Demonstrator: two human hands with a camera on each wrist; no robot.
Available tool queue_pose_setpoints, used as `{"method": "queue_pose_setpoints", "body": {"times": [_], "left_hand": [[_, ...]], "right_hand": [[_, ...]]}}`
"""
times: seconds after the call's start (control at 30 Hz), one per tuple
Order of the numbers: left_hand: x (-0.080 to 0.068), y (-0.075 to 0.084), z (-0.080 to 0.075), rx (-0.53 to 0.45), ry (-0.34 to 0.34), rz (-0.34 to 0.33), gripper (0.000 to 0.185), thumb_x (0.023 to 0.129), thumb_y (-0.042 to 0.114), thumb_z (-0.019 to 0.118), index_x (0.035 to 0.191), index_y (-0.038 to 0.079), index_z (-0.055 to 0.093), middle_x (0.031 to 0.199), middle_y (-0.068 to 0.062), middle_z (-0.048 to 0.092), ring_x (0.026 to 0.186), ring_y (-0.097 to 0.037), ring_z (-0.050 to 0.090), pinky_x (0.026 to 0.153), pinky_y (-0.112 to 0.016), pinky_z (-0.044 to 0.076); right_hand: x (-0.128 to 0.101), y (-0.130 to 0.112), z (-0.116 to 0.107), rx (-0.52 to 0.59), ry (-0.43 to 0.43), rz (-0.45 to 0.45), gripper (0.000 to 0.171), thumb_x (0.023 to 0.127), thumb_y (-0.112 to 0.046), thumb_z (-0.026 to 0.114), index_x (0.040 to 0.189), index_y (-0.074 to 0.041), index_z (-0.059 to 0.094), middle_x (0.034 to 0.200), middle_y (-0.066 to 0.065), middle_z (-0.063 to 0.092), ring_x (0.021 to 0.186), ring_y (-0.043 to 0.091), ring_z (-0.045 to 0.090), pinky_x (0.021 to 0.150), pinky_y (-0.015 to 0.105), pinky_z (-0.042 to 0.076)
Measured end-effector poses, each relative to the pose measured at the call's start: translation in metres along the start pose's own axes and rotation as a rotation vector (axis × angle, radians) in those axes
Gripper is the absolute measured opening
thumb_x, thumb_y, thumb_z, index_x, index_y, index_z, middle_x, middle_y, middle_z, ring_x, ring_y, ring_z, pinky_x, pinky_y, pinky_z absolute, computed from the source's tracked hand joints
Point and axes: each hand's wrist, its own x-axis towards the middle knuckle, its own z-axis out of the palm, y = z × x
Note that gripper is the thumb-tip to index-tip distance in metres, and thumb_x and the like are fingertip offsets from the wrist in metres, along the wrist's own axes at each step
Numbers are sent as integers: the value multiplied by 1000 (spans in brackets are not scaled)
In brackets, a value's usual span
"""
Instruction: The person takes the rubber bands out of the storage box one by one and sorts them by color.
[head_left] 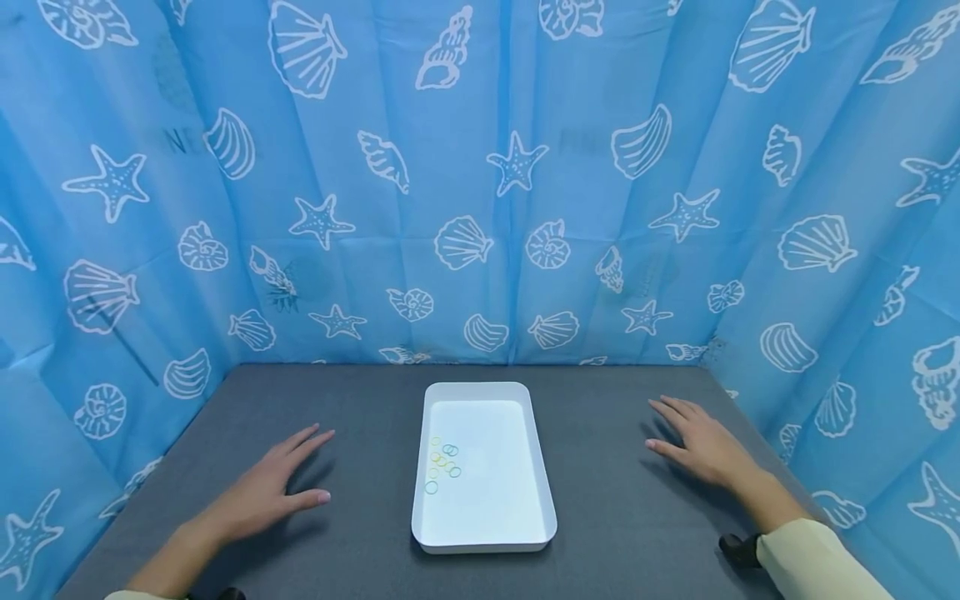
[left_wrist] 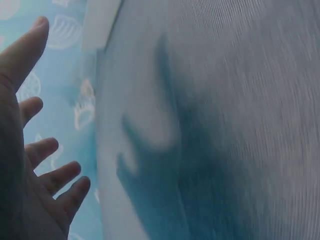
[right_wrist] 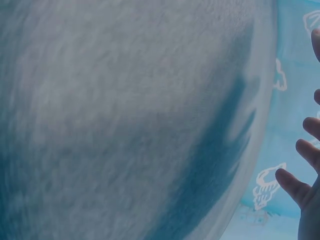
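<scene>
Small thin rubber bands (head_left: 443,461), yellow, green and blue, lie loosely clustered in the near-left part of a shallow white rectangular plastic tray (head_left: 542,467) on the grey cloth-covered table (head_left: 615,533), between the flat left hand (head_left: 270,492) and flat right hand (head_left: 701,446), both empty, fingers straight. They look light, stretchy and limp, best pinched singly at the rim. The left wrist view shows spread fingers (left_wrist: 47,150) over blurred cloth; the right wrist view likewise, fingertips (right_wrist: 292,185) free.

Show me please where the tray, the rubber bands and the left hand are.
tray (head_left: 543,467): head view, right rim.
rubber bands (head_left: 442,461): head view, middle of the cluster.
left hand (head_left: 262,492): head view, back of the hand.
</scene>
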Motion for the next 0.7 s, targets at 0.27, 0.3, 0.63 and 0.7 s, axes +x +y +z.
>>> {"method": "queue_pose_setpoints", "body": {"times": [0.27, 0.3, 0.63, 0.7], "left_hand": [[8, 23, 14, -128, -19, 29, 78, 86, 52, 69, 151, 25, 35, 152, -16, 33, 135, -45, 33, 95, -69, 31], [8, 26, 16, -139, -21, 29, 78, 86, 51, 69, 151, 24, 35, 152, -16, 35, 135, -44, 34, 96, -68, 31], [18, 43, 37, -266, -8, 5, 76, 86, 45, 71, 149, 17, 39, 146, -14, 43, 125, -38, 47, 95, -61, 39], [20, 46, 42, -294, -2, 7, 74, 87, 42, 72, 148, 16, 40, 144, -15, 46, 120, -35, 52, 92, -57, 43]], "right_hand": [[6, -9, 4, 0, 61, -40, 66, 90, -45, 66, 139, -4, 49, 141, 24, 45, 128, 46, 39, 95, 66, 32], [7, -10, 5, -1, 63, -47, 65, 91, -45, 65, 139, -4, 50, 140, 23, 45, 127, 45, 40, 95, 66, 33], [20, -18, 13, 14, 118, -100, 55, 93, -40, 65, 133, -3, 57, 134, 21, 52, 124, 41, 45, 97, 61, 35], [23, -19, 16, 50, 126, -93, 54, 93, -40, 64, 133, -4, 57, 134, 20, 52, 124, 41, 45, 98, 61, 34]]}}
